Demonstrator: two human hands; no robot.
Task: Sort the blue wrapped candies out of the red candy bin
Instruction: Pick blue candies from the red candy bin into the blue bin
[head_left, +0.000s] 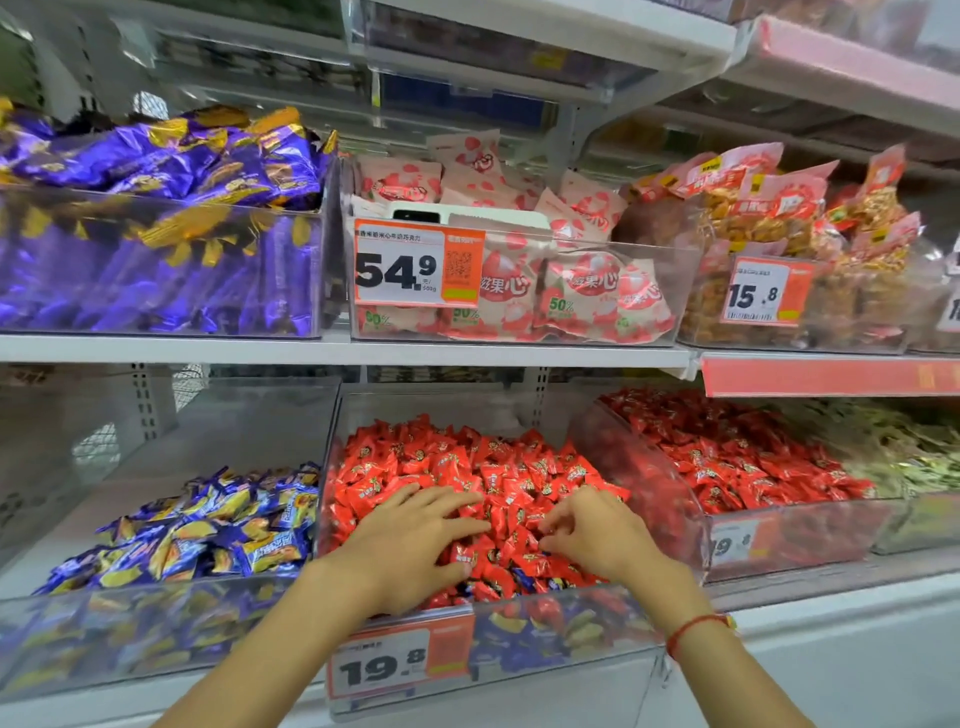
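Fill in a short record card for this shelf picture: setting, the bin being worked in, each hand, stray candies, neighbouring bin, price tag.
setting: shop shelves with clear bins of wrapped sweets
working bin: red candy bin, lower shelf, centre
left hand: fingers spread flat on the red candies
right hand: fingers curled into the red candies; whether they hold one cannot be told
blue wrapped candies: a few show near the bin's front, between the hands
neighbouring bin: blue candy bin, to its left
price tag: reads 19.8
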